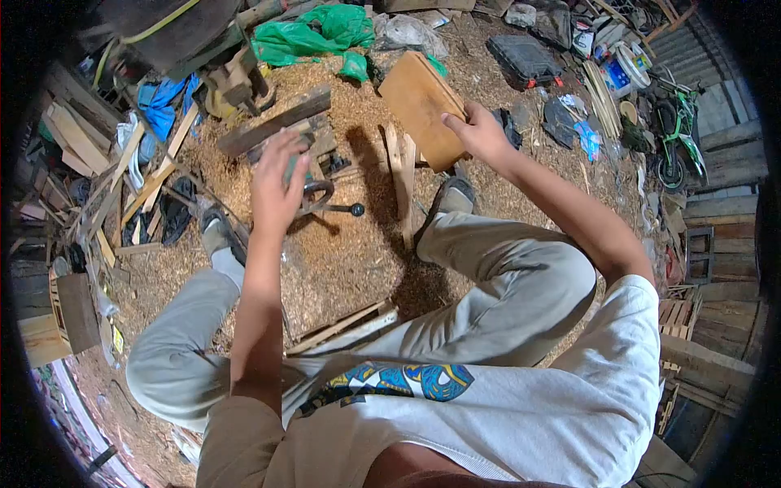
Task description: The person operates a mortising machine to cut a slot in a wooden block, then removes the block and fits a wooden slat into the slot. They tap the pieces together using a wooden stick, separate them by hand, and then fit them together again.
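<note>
My right hand (482, 137) grips a flat, thick orange-brown wooden piece (425, 106) by its right edge, thumb on the upper face, and holds it tilted above the floor. Over a bench vise (318, 192) hangs my left hand (281, 172), fingers stretched and apart with nothing seen in them. The vise's black bar handle with a ball end (356, 210) sticks out to the right, and a bit of green shows behind the fingers. Just beyond that hand lies a dark, weathered plank (277, 120), set at a slant.
Wood shavings cover the floor (342, 264). Between my feet and in front of my seat lie split wood strips (397, 175). Scrap wood (146, 187) is heaped at left; green plastic (313, 37), a black tool case (525, 61) and a small green bike (677, 134) stand farther off.
</note>
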Action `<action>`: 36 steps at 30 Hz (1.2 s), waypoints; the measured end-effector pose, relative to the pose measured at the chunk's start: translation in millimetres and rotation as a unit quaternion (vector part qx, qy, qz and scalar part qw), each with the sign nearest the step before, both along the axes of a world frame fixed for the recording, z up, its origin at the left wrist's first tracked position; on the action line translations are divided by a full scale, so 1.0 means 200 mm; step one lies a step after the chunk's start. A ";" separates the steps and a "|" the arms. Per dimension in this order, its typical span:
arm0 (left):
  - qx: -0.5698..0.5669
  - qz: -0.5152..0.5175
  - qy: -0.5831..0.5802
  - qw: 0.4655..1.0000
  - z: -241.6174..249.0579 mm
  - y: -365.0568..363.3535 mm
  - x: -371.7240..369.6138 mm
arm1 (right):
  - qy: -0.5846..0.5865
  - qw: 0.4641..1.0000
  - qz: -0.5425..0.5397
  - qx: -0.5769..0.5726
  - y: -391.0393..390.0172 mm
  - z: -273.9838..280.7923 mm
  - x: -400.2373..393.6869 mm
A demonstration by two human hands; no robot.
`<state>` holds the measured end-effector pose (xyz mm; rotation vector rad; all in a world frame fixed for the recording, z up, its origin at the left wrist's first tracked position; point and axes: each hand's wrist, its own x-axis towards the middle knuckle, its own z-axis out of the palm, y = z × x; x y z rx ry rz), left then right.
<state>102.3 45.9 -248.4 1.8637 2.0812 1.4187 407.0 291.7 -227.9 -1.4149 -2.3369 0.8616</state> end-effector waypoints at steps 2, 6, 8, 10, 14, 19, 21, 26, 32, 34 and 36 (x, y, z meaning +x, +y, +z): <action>-0.017 -0.005 0.022 1.000 -0.09 0.02 0.01 | 0.096 0.994 -0.015 -0.041 0.10 -0.18 -0.06; -0.061 0.020 -0.006 0.998 -0.27 0.02 0.04 | 0.222 0.959 -0.022 -0.173 0.30 -0.64 -0.22; -0.070 0.032 -0.002 0.997 -0.29 0.02 0.04 | 0.278 0.952 -0.009 -0.129 0.33 -0.74 -0.34; -0.073 0.041 0.007 0.996 -0.29 0.04 0.03 | 0.225 0.974 0.004 0.017 0.35 -0.74 -0.43; -0.087 0.057 0.011 0.994 -0.32 0.04 0.04 | 0.150 0.970 0.039 0.187 0.58 -0.81 -0.61; -0.084 0.097 -0.062 0.990 -0.36 0.05 0.06 | 0.002 0.937 0.106 0.332 0.89 -0.96 -0.64; -0.081 0.101 -0.070 0.989 -0.36 0.06 0.07 | -0.001 0.949 0.119 0.294 0.92 -1.09 -0.64; -0.096 0.104 -0.051 0.989 -0.34 0.07 0.07 | 0.053 0.945 0.120 0.299 0.88 -1.02 -0.63; -0.099 0.089 -0.052 0.990 -0.32 0.06 0.08 | 0.120 0.953 0.150 0.233 0.95 -0.98 -0.65; -0.104 0.087 -0.065 0.989 -0.33 0.05 0.07 | 0.117 0.956 0.200 0.179 1.04 -1.07 -0.67; -0.112 0.084 -0.078 0.987 -0.35 0.05 0.07 | 0.053 0.972 0.225 0.045 1.07 -1.11 -0.68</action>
